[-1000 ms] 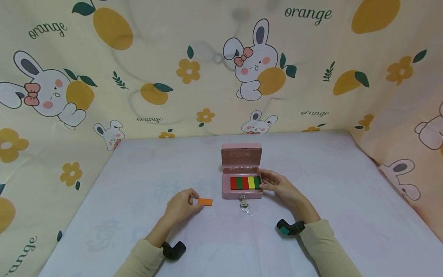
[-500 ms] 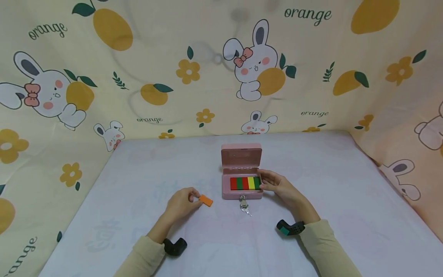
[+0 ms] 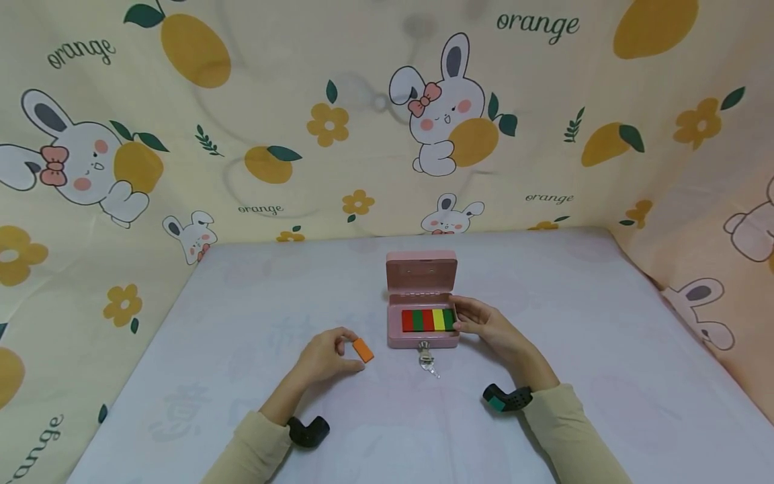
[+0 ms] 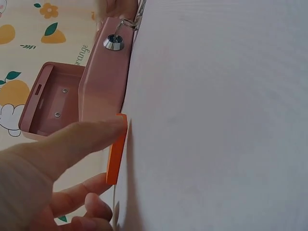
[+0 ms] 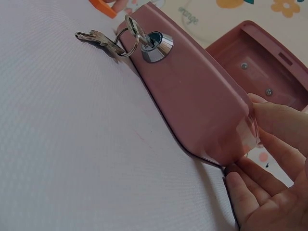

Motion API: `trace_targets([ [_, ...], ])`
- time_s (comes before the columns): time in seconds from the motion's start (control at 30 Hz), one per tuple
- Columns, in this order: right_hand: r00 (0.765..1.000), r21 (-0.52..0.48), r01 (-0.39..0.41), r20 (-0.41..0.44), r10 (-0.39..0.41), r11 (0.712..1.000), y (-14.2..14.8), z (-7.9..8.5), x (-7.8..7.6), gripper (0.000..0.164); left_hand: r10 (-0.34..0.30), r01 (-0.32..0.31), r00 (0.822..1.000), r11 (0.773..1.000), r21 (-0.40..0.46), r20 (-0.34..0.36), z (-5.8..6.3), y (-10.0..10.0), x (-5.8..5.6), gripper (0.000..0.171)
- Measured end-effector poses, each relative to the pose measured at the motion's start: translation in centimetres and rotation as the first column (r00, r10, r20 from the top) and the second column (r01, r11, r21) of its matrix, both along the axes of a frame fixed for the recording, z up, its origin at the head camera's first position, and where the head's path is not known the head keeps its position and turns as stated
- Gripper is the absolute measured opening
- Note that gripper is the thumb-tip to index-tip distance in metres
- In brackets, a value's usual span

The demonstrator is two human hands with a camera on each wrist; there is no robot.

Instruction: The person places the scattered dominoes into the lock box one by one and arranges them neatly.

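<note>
A small orange block (image 3: 363, 349) is pinched by its two ends between the thumb and a finger of my left hand (image 3: 326, 355), just left of the box. In the left wrist view the orange block (image 4: 117, 151) is close to the white surface, turned on edge. The pink metal cash box (image 3: 394, 334) has its lid (image 3: 422, 275) raised. A row of red, green and yellow blocks (image 3: 428, 320) lies inside it. My right hand (image 3: 490, 325) holds the box's right side, thumb at the rim and other fingers along the outer wall (image 5: 192, 91).
Keys on a ring (image 5: 101, 41) hang from the lock (image 5: 158, 46) at the box front and lie on the white tablecloth (image 3: 375, 423). Behind the table hangs a patterned curtain (image 3: 363, 87). A black wrist camera (image 3: 309, 431) sits on the left wrist.
The orange block has gone from lying crosswise to a steep slant in my left hand's fingers. That hand has shifted slightly right towards the box. The right hand has stayed in place.
</note>
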State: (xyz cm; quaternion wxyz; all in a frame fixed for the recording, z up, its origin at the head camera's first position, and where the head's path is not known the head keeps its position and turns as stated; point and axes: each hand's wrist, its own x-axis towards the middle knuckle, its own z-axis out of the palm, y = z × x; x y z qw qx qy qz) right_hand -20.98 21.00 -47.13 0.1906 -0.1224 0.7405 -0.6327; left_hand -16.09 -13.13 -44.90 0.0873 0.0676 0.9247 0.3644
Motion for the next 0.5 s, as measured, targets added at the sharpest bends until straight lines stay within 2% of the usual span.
trace_targets([
  [0.37, 1.0, 0.018, 0.006, -0.001, -0.006, 1.0, 0.04, -0.12, -0.02, 0.065, -0.033, 0.033, 0.999, 0.999, 0.006, -0.003, 0.0, 0.67, -0.32, 0.045],
  [0.5, 1.0, 0.006, -0.004, -0.012, 0.004, 1.0, 0.12, -0.15, -0.05, 0.066, -0.02, 0.02, 1.0, 1.0, 0.008, -0.002, -0.11, 0.62, -0.37, 0.044],
])
